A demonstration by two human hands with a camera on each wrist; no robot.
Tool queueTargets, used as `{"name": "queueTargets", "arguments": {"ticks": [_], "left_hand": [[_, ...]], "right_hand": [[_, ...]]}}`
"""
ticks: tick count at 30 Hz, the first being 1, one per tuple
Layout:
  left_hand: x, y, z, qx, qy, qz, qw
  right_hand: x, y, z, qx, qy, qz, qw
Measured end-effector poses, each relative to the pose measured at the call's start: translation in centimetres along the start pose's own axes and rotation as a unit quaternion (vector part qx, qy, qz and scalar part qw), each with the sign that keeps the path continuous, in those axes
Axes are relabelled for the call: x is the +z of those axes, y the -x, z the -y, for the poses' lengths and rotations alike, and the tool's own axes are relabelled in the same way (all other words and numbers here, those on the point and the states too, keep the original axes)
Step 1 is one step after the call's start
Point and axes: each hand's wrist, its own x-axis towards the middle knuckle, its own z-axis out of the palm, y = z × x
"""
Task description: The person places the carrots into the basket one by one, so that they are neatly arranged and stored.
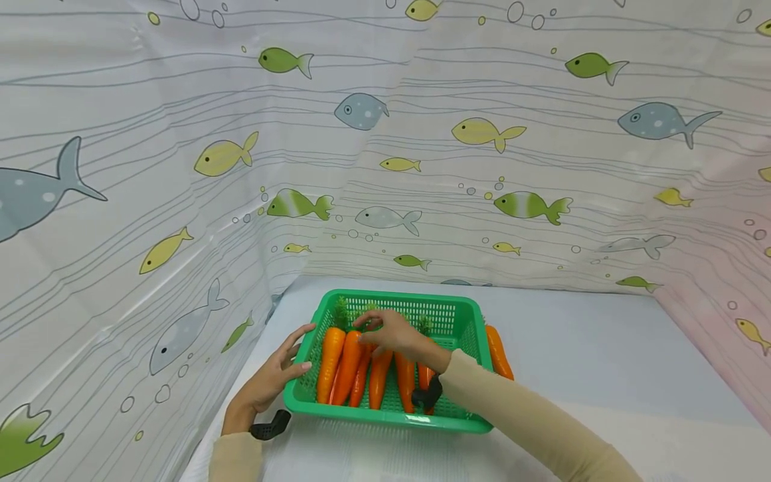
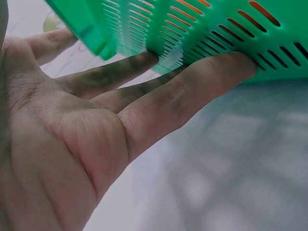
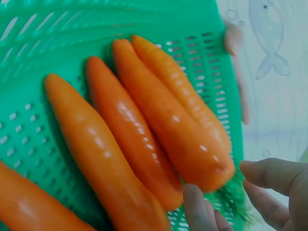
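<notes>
A green plastic basket (image 1: pixel 394 418) with slotted walls holds several orange carrots (image 1: pixel 329 361) side by side, their leafy green tops (image 1: pixel 340 312) toward the far wall. My left hand (image 1: pixel 271 378) is at the basket's left side. In the left wrist view, the fingers (image 2: pixel 187 94) lie nearly straight and spread against the outside of the wall. Over the carrots' leafy ends is my right hand (image 1: pixel 391 333), fingers loosely bent. The right wrist view shows its fingertips (image 3: pixel 195 199) apart beside the carrots (image 3: pixel 173 115), with nothing held between them.
Another carrot (image 1: pixel 498 351) lies outside the basket, along its right side. The basket stands on a white table (image 1: pixel 578 348). Fish-patterned sheeting (image 1: pixel 421 174) rises behind the table and on both sides.
</notes>
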Motion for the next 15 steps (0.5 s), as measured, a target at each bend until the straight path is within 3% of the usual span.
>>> {"name": "queueTargets", "arguments": {"ticks": [5, 15], "left_hand": [[0.0, -0.1, 0.0, -0.004, 0.001, -0.005, 1.0], [0.1, 0.1, -0.1, 0.001, -0.01, -0.008, 0.9999]], "right_hand": [[-2.1, 0.4, 0.6, -0.01, 0.013, -0.006, 0.9998], [-7.3, 2.9, 1.4, -0.018, 0.011, -0.06, 0.998]]}}
